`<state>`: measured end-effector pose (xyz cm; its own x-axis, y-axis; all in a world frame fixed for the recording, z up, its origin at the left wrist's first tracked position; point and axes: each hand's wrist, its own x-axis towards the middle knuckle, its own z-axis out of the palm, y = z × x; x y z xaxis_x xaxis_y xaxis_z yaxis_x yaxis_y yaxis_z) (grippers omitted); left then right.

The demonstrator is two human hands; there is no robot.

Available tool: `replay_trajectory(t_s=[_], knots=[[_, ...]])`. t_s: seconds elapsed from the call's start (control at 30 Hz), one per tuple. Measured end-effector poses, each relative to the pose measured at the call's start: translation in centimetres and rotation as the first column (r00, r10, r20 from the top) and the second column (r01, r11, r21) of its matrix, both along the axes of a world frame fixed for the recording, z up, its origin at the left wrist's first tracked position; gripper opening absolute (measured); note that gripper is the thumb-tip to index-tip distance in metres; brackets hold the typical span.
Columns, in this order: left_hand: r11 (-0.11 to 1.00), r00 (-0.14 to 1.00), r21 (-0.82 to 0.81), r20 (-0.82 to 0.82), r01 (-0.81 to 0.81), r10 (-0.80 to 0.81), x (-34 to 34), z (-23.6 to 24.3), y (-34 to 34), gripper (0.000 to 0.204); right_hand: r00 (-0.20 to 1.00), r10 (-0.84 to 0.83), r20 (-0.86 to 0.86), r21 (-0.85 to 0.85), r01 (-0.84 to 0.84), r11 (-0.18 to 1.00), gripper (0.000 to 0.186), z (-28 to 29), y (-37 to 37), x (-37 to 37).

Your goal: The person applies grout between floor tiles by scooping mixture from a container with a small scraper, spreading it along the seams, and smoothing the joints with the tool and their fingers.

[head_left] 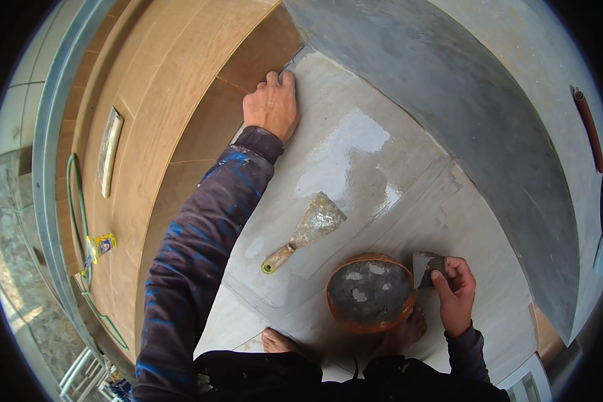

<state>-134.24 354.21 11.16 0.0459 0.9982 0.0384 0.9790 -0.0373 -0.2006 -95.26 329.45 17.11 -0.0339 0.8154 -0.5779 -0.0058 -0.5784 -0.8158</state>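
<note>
My left hand (272, 107) reaches to the far corner, where the brown tiled side meets the grey floor tiles (275, 221). Its fingers are curled down at the joint, and whatever they hold is hidden. In my right hand (457, 298), thumb and fingers pinch a small flat spreader (427, 269), dark at the grip with a greyish blade. The spreader is beside the rim of an orange bowl, which contains dark grey paste (370, 289) with paler lumps. A putty knife (315, 224) with a paste-crusted blade lies on the floor between my arms.
A pale wet-looking patch (345, 154) spreads over the tiles. A dark grey wall (476, 107) curves along the right. On the brown tiled ledge at left lie a long pale-edged tool (110, 153), a green hose (78, 194) and a yellow packet (100, 246). My bare feet (279, 340) stand near the bowl.
</note>
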Motion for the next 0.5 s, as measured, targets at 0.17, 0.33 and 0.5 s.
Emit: replay_trajectory(t_s=[0.17,0.33,0.5], knots=[[1.000,1.000,-0.006,0.019,-0.011,0.011,0.7,1.0,0.6,0.056,1.000,0.011,0.005,-0.006,-0.011,1.000,0.016,0.6,-0.1,-0.6],[0.999,0.999,-0.029,-0.029,-0.027,0.026,-0.4,0.5,1.4,0.057,1.000,0.026,0.012,-0.005,-0.026,1.000,0.017,0.8,-0.3,-1.2],[0.998,0.998,-0.044,-0.058,-0.035,0.033,-0.9,1.1,0.6,0.057,0.999,0.029,0.020,0.005,-0.029,1.000,0.017,0.7,-0.6,-1.5]])
